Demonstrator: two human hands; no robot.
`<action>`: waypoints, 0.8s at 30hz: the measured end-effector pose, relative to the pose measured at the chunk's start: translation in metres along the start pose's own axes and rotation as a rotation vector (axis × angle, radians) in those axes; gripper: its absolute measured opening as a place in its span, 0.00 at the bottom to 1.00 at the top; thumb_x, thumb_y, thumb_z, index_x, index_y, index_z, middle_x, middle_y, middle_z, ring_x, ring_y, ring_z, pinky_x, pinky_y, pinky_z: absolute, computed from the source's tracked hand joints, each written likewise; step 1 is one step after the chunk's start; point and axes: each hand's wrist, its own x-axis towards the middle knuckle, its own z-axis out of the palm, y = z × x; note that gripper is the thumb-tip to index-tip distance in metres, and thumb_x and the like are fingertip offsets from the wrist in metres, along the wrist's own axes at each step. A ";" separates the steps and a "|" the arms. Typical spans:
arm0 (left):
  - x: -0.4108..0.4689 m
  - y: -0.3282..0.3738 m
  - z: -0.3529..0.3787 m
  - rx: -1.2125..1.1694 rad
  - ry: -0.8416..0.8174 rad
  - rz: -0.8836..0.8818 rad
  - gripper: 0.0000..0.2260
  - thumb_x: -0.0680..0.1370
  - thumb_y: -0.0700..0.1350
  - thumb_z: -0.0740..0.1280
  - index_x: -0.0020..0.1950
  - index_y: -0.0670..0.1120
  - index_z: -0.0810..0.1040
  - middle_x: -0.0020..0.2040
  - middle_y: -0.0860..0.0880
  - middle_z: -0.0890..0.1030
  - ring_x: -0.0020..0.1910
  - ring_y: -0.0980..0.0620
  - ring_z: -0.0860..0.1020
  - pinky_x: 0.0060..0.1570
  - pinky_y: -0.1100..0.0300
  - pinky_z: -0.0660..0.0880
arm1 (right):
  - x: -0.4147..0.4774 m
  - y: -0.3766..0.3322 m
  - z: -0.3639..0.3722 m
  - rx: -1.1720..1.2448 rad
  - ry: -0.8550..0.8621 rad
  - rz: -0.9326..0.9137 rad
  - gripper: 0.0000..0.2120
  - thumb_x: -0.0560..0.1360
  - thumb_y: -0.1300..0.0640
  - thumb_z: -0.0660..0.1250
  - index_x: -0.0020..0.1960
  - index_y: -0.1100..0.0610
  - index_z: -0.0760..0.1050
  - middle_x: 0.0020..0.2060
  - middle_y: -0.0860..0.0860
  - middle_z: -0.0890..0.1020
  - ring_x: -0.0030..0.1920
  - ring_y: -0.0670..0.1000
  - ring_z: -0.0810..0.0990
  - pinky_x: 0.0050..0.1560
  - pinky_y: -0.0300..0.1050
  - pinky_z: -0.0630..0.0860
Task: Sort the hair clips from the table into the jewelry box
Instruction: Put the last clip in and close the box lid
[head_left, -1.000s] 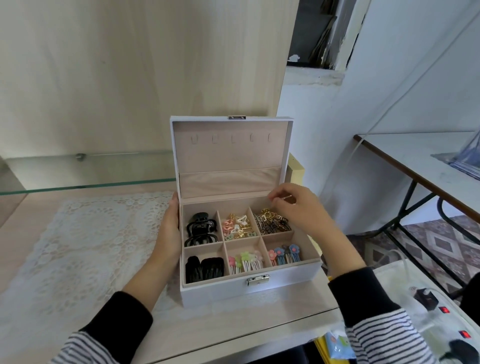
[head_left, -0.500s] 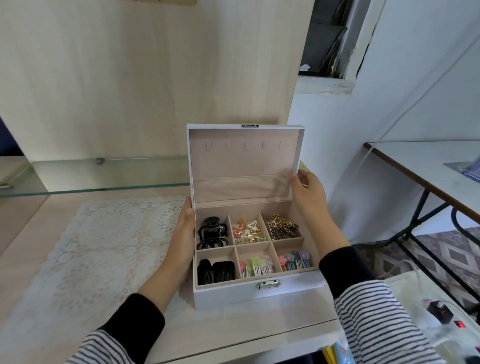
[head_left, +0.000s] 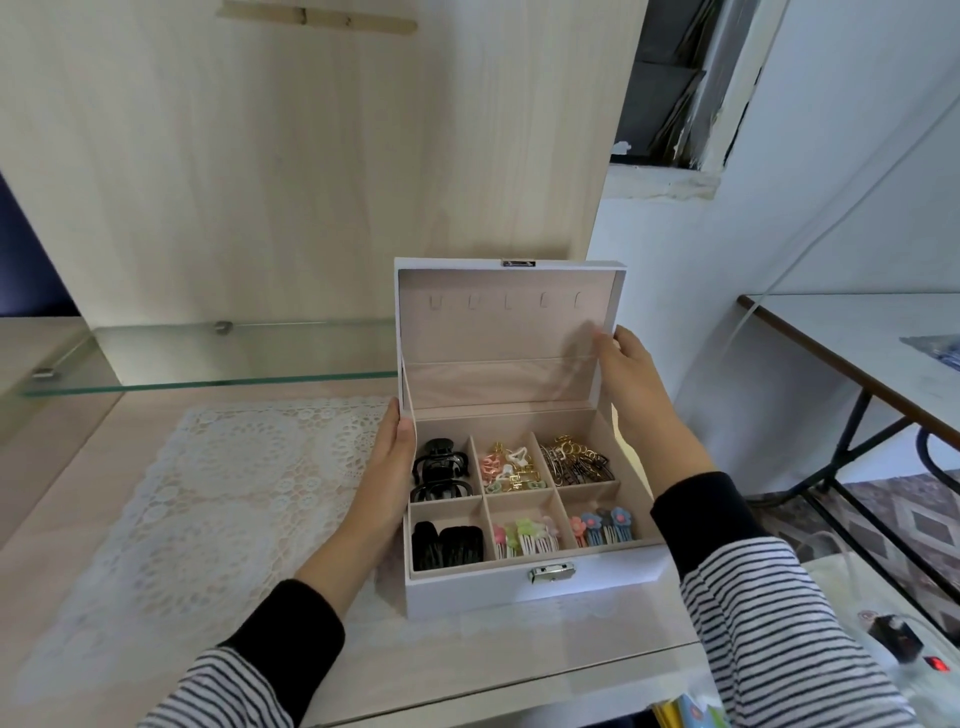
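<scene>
hair clips (head_left: 519, 488) lie sorted across all six compartments of the jewelry box (head_left: 519, 590). they look light, stiff and snag-prone, so i'd handle the box instead. my left hand (head_left: 392, 457) lies flat, fingers straight, against the box's left wall. my right hand (head_left: 623, 369) pinches the right edge of its upright lid (head_left: 498, 322). i judge the lid rigid, hinged and light, so it should swing down easily from there.
</scene>
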 end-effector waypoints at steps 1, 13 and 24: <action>0.000 0.001 0.000 0.010 0.001 -0.007 0.25 0.82 0.60 0.48 0.79 0.57 0.52 0.78 0.58 0.56 0.76 0.56 0.55 0.72 0.59 0.52 | 0.000 0.000 -0.001 0.004 -0.001 0.007 0.18 0.80 0.49 0.56 0.66 0.55 0.71 0.59 0.51 0.78 0.58 0.52 0.77 0.58 0.48 0.74; 0.000 0.009 -0.004 -0.025 0.003 -0.031 0.27 0.81 0.55 0.59 0.78 0.53 0.55 0.74 0.54 0.66 0.70 0.55 0.67 0.64 0.60 0.64 | -0.024 -0.021 -0.017 0.163 -0.047 0.155 0.33 0.77 0.32 0.44 0.69 0.52 0.70 0.60 0.53 0.78 0.59 0.54 0.76 0.66 0.52 0.70; -0.008 0.017 -0.002 0.124 0.298 0.019 0.19 0.72 0.52 0.74 0.56 0.50 0.70 0.52 0.48 0.73 0.50 0.51 0.73 0.47 0.60 0.72 | -0.029 -0.036 -0.043 0.412 -0.074 0.311 0.21 0.81 0.46 0.54 0.65 0.58 0.70 0.54 0.58 0.75 0.47 0.59 0.75 0.51 0.49 0.76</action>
